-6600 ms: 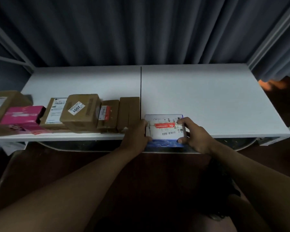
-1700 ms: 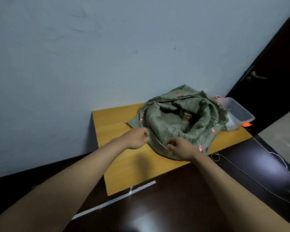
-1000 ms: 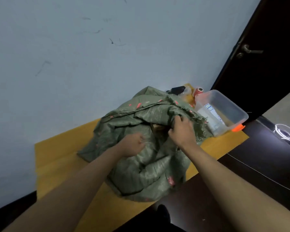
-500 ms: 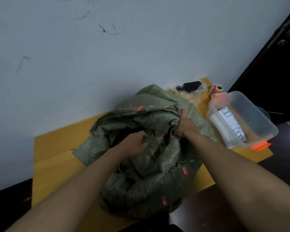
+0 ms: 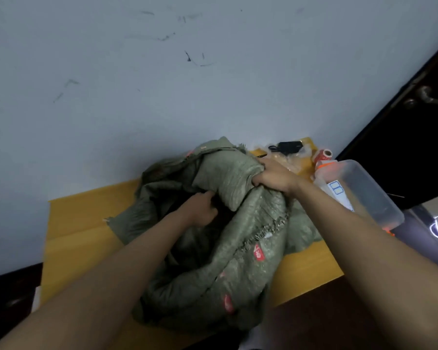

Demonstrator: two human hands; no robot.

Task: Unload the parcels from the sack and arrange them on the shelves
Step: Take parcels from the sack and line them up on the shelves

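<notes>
Sack [image 5: 238, 261] of green fabric on a table [image 5: 81, 223]; right hand [image 5: 273, 176] grips its bunched rim, left hand [image 5: 200, 208] reaches inside, fingers curled, contents unclear. Next: find a parcel.

Two bare hands show, the left hand [image 5: 200, 209] near the centre of the frame and the right hand [image 5: 273, 176] just right of centre; one green sack [image 5: 228, 238] fills the lower middle, with at least three red printed marks visible on its cloth; one yellow table [image 5: 81, 223] carries it. At the upper right of the table there is one clear plastic tub [image 5: 369, 195]; one red roll [image 5: 323, 155]; one black device [image 5: 290, 146] on crinkled clear wrapping. One dark door [image 5: 415, 147] stands at the right edge with one handle [image 5: 430, 97]; no parcel can be counted, the sack's inside being too dark to tell.
</notes>
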